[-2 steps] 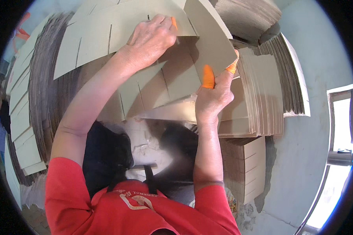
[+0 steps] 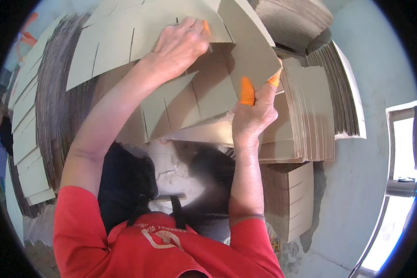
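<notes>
A wide beige cardboard sheet (image 2: pixel 111 48) with short slits along its near edge spans the upper middle. My left hand (image 2: pixel 183 44) is closed on that edge, fingers curled, with an orange finger cover on one of them. My right hand (image 2: pixel 255 113) pinches the lower corner of a folded-up cardboard flap (image 2: pixel 250 46) at the sheet's right end. Orange covers sit on its thumb and a fingertip; its other fingers are hidden behind the flap. Beneath my left forearm lies another slit cardboard sheet (image 2: pixel 211 95), partly in shadow.
Tall stacks of slit cardboard (image 2: pixel 60 78) stand at the left. Upright cardboard pieces (image 2: pixel 310 111) and a further bundle (image 2: pixel 336 88) are at the right, with another stack (image 2: pixel 301 199) lower down. A pale wall (image 2: pixel 356 194) and a bright window (image 2: pixel 403 148) bound the right side.
The left end of the upper cardboard sheet has shifted slightly right and away from me. Both hands keep their hold, almost in place.
</notes>
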Demonstrator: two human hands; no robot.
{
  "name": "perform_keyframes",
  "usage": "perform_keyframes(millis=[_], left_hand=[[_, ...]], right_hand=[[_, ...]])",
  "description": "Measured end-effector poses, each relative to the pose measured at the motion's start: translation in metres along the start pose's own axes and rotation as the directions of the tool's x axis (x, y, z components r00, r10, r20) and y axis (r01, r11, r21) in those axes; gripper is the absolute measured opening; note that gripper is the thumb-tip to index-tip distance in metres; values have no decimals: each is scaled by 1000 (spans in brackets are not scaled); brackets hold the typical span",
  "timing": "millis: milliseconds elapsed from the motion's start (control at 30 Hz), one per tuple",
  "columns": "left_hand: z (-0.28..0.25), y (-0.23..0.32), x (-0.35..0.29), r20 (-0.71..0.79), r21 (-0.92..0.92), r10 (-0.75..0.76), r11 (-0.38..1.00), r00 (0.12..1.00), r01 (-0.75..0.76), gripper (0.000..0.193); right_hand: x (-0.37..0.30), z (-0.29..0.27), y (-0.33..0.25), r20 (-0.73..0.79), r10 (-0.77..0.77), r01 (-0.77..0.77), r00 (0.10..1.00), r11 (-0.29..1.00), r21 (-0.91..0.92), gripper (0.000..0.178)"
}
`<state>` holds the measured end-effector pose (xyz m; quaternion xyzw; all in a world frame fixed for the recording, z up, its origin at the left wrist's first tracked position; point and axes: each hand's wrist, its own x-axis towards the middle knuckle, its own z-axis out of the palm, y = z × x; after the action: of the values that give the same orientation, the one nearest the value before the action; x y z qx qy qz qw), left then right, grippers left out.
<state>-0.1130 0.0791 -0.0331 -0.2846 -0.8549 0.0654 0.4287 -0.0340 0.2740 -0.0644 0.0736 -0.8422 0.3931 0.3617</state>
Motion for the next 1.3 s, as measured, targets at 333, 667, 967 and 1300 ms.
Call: perform_keyframes(millis=[333, 667, 967, 1300], left_hand=[[-47, 10, -5, 65, -113, -56, 992, 996, 63, 23], [-68, 0, -19, 567, -251, -169, 897, 807, 364, 17], [-117, -27, -82, 333, -195, -460, 820, 823, 538, 58], [-40, -80, -184, 427, -165, -571, 713, 701, 681, 37]], right_hand=[[-3, -1, -28, -31, -136, 134, 990, 990, -44, 73], [32, 16, -61, 366, -205, 332, 908, 885, -327, 59], [105, 101, -18, 795, 151, 156, 587, 943, -294, 25], [-7, -29, 11, 319, -88, 267, 944, 773, -576, 46]])
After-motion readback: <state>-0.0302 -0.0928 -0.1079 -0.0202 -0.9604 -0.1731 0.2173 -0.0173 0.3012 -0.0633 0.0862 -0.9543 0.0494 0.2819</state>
